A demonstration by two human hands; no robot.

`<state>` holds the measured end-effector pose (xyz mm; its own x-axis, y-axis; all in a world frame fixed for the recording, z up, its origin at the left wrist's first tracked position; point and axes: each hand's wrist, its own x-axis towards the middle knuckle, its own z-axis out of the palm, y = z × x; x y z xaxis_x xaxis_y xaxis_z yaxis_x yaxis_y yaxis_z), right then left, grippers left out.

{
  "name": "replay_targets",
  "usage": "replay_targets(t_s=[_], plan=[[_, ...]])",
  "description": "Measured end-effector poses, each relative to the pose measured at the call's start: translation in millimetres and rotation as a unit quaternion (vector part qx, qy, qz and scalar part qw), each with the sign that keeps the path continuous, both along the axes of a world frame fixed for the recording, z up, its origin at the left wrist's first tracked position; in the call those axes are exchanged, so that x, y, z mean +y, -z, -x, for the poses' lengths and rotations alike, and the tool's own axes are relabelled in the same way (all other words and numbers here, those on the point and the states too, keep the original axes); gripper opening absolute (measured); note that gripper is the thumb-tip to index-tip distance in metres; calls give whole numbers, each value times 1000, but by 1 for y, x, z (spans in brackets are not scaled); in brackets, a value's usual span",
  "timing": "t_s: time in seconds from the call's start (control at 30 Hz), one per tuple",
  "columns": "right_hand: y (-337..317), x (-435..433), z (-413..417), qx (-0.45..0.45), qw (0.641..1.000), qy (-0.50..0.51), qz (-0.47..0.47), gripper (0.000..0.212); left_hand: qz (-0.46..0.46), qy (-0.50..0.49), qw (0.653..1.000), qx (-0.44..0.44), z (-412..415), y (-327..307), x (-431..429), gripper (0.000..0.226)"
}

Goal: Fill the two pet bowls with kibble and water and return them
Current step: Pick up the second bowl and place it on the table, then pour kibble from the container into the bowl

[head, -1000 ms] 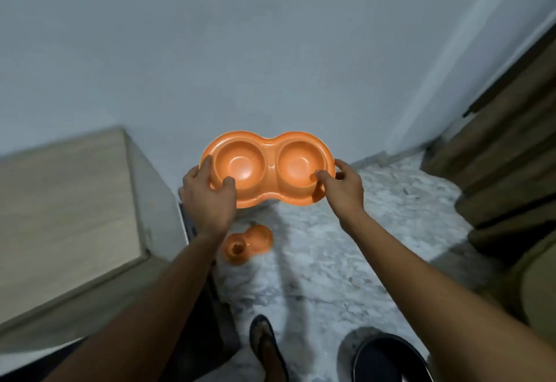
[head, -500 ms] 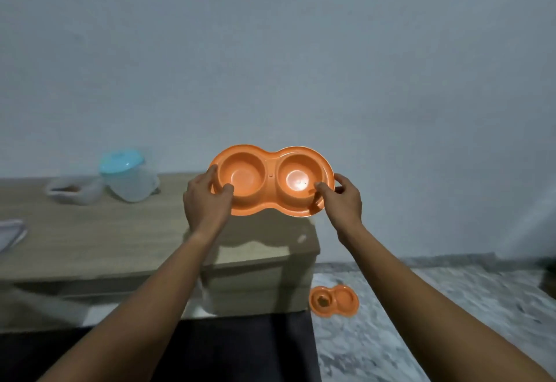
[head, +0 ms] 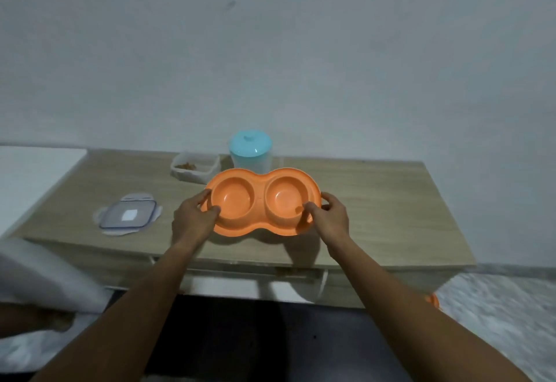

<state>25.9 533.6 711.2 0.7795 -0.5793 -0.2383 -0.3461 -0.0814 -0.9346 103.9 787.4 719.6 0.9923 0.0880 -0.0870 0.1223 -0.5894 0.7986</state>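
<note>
Item: orange double pet bowl (head: pixel 261 201), one moulded piece with two round wells side by side. Location: centre of the frame, over the front half of a light wooden cabinet top (head: pixel 376 201). Whether its underside touches the wood cannot be told; a shadow lies beneath its near edge. Both wells appear empty and dry.

Grip, left end: left hand (head: pixel 192 220) clamped on the bowl's left rim, thumb hooked over the lip into the left well, fingers curled round the outer edge. Grip, right end: right hand (head: pixel 329 216) clamped on the right rim, thumb pressed on the inner lip of the right well, fingers wrapped behind the outer edge. The bowl spans the gap between the two hands, its long axis running left to right, roughly level, tilted slightly toward the camera.

Behind the bowl, upper centre: clear jug with a pale blue lid (head: pixel 251 150), upright, its base partly hidden by the bowl's far rim. Just left of the jug: open clear plastic container (head: pixel 195 166) holding brown kibble. Left of centre on the cabinet top: its flat clip lid (head: pixel 128 214), lying apart from the container.

Lower right, past the cabinet's corner: an orange sliver of a second bowl (head: pixel 433 299) on the marbled floor (head: pixel 496 315).
</note>
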Motion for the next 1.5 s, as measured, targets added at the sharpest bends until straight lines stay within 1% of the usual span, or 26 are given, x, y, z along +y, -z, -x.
replay_targets(t_s=[0.27, 0.33, 0.4, 0.5, 0.6, 0.67, 0.73, 0.8, 0.87, 0.93, 1.0, 1.07, 1.13, 1.2, 1.27, 1.33, 1.43, 1.5], plan=[[45, 61, -58, 55, 995, -75, 27, 51, -33, -41, 996, 66, -37, 34, 65, 56], [52, 72, -64, 77, 993, -87, 30, 52, -40, -36, 996, 77, -46, 38, 75, 62], [57, 83, -69, 92, 991, -93, 28, 48, -43, -27, 995, 91, -55, 42, 86, 71], [61, 98, -85, 102, 990, -86, 35, 44, -51, -5, 991, 123, -76, 56, 106, 61], [67, 108, -97, 127, 989, -67, 41, 49, -63, 35, 988, 137, -95, 66, 121, 63], [73, 113, -103, 151, 986, -48, 49, 52, -74, 65, 986, 131, -103, 67, 127, 55], [76, 120, -109, 167, 984, -26, 62, 52, -65, 83, 987, 123, -114, 72, 135, 53], [74, 127, -116, 185, 977, -9, 106, 54, -50, 85, 985, 139, -127, 76, 139, 53], [69, 139, -125, 198, 959, -3, 200, 55, -44, 96, 981, 163, -143, 81, 145, 43], [64, 156, -137, 175, 944, -15, 280, 52, -21, 95, 979, 181, -158, 81, 149, 32], [59, 175, -159, 127, 942, -42, 309, 46, 11, 98, 974, 203, -171, 80, 151, 33], [58, 192, -185, 81, 948, -77, 297, 43, 35, 99, 968, 229, -177, 77, 151, 37], [57, 207, -216, 68, 958, -105, 259, 45, 61, 97, 962, 249, -180, 75, 151, 45], [57, 216, -248, 86, 970, -102, 205, 49, 85, 101, 956, 262, -184, 76, 153, 50], [60, 219, -278, 123, 980, -73, 136, 56, 99, 108, 949, 281, -190, 79, 156, 52], [66, 220, -298, 155, 982, -50, 91, 60, 98, 120, 944, 291, -194, 84, 157, 54], [74, 220, -312, 180, 980, -33, 81, 55, 96, 123, 944, 290, -199, 89, 157, 55], [74, 222, -313, 174, 982, -22, 66, 52, 89, 129, 947, 281, -198, 90, 158, 55]])
